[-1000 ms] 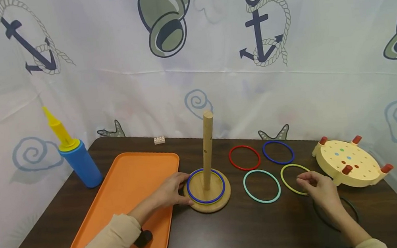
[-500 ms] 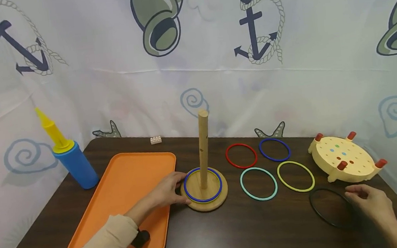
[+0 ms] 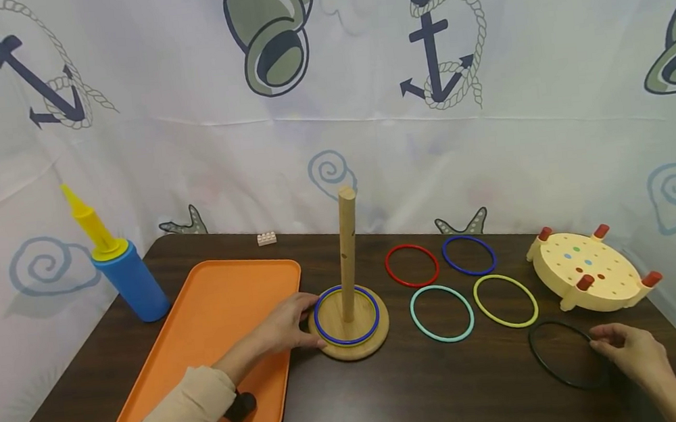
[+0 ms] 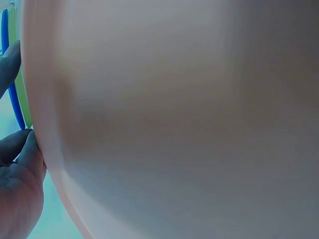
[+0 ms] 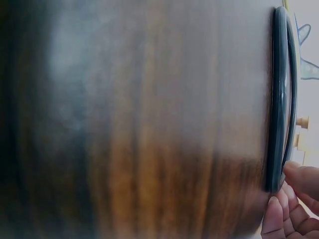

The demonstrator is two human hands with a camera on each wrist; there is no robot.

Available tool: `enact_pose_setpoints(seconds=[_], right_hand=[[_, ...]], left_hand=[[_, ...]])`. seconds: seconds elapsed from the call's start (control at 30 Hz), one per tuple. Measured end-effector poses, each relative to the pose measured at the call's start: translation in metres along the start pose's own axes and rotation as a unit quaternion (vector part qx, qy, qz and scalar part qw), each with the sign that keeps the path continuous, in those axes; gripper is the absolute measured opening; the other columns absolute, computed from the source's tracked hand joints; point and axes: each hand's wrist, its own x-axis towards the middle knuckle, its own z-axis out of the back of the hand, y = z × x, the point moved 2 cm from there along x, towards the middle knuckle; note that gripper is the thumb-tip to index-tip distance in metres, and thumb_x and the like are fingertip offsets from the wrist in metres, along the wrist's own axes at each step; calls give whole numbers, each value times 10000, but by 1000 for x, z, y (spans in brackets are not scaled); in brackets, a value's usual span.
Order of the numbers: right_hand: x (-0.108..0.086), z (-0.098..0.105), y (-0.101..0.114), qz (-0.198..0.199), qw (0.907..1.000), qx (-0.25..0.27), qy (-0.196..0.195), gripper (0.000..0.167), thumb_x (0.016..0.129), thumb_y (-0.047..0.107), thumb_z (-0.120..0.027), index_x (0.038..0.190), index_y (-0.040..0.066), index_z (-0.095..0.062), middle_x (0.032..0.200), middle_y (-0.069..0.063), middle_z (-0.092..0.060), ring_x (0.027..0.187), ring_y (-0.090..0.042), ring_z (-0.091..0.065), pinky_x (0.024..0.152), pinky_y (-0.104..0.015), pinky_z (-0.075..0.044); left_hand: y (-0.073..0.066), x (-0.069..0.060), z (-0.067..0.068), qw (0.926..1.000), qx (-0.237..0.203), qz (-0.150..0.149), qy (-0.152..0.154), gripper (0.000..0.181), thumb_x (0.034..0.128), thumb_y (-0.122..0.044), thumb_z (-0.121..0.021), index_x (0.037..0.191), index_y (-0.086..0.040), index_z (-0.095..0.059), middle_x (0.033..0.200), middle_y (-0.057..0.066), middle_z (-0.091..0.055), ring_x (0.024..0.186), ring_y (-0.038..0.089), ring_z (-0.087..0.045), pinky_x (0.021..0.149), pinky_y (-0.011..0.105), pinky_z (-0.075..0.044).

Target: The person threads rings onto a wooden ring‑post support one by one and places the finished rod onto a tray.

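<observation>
My left hand (image 3: 292, 323) grips the left edge of a round wooden base (image 3: 368, 351), thumb and fingers spread along it. From the base rises a wooden peg (image 3: 348, 257). A blue ring (image 3: 323, 331) lies over a yellow one around the peg's foot. On the right, my right hand (image 3: 633, 351) is at the right edge of a black ring (image 3: 552, 372) lying on the table. The right wrist view has the thumb and fingertips (image 5: 291, 172) pinching the ring's edge. In the left wrist view, only part of the left hand (image 4: 22, 184) shows.
Loose red (image 3: 390, 270), blue (image 3: 492, 257), mint (image 3: 414, 319) and yellow (image 3: 533, 301) rings lie right of the peg. An orange tray (image 3: 230, 296) and a blue pump (image 3: 133, 281) stand left. A cream pegged stool (image 3: 584, 265) sits far right; a small brick (image 3: 266, 238) lies behind.
My right hand has moved right and toward me, from the loose yellow ring to the black ring's right edge. The left hand has stayed on the base.
</observation>
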Motion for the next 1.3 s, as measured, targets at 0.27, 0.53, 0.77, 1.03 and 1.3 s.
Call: enact_pose_setpoints(seconds=[0.27, 0.53, 0.77, 1.03, 1.3], right_hand=[[0, -2, 3, 290, 9995, -121, -89, 196, 822, 69, -639, 953, -78, -651, 753, -90, -670, 608, -14, -503, 597, -370, -363], [0, -3, 5, -116, 9996, -156, 188, 202, 830, 91, -635, 944, -75, -651, 768, -113, -677, 648, -131, -528, 584, -350, -360], [-5, -3, 12, -102, 9995, -139, 283, 199, 870, 137, -629, 944, -43, -671, 829, -143, -690, 678, -135, -530, 575, -321, -379], [-11, -4, 35, 518, 9980, 15, -351, 100, 852, 111, -668, 886, 20, -692, 746, -41, -675, 588, 66, -454, 540, -251, -386], [-9, 0, 74, 1148, 9886, 543, -810, 52, 814, 55, -703, 859, 33, -693, 668, 25, -648, 579, 81, -472, 477, -208, -395]], left_hand=[[0, 0, 1, 10000, 46, -3, 2, 753, 693, -189, -842, 1288, 99, -481, 1297, 227, -476, 1193, 349, -486, 955, 365, -493], [1, -1, -1, 10000, 45, 20, 28, 763, 691, -194, -844, 1291, 101, -478, 1303, 226, -474, 1197, 345, -487, 951, 349, -495], [-1, -1, 0, 10000, 57, -16, -2, 758, 684, -186, -848, 1281, 106, -483, 1289, 227, -479, 1185, 353, -492, 949, 350, -496], [-1, -1, 1, 9999, 132, -23, 40, 767, 692, -189, -843, 1292, 112, -471, 1297, 238, -469, 1189, 366, -489, 937, 353, -503], [-1, -2, 2, 9999, 98, -58, 52, 779, 697, -190, -840, 1301, 119, -457, 1308, 251, -456, 1196, 373, -481, 942, 363, -499]])
